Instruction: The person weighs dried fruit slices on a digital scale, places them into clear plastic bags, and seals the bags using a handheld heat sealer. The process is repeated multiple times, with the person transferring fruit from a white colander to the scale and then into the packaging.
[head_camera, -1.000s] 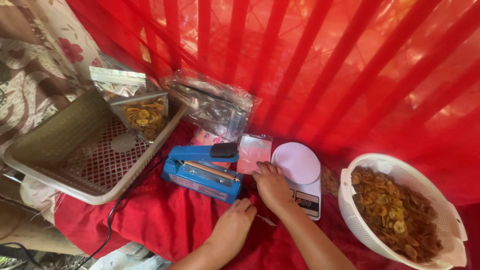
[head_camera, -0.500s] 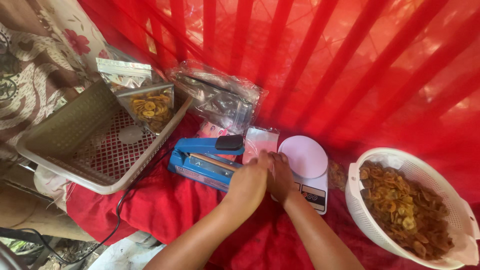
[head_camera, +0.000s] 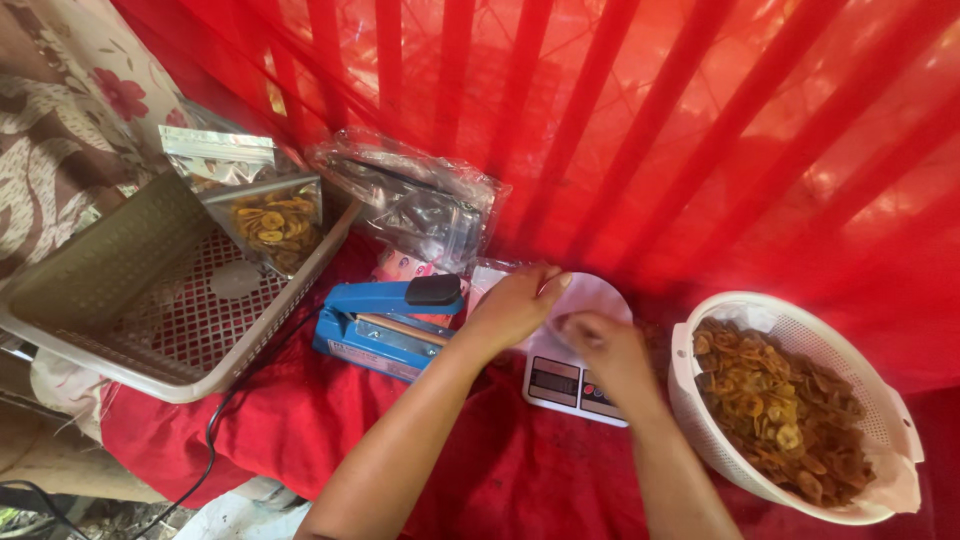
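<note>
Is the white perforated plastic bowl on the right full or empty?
Full: the white perforated plastic bowl holds a heap of golden-brown fried chips nearly to its rim.

A clear pouch with a silver top band (head_camera: 262, 205) is standing at the far right corner of the beige basket (head_camera: 110, 270), and yellow chips are showing through its front. Just to the right of the basket, a bundle of empty clear bags (head_camera: 415, 200) is lying on the red cloth. A small pink and white packet (head_camera: 405, 266) is peeking out behind the blue sealer (head_camera: 385, 325). On the white scale (head_camera: 575, 375), a small grey screen (head_camera: 553, 381) is facing up, near the front edge, between the person's two forearms.
</note>
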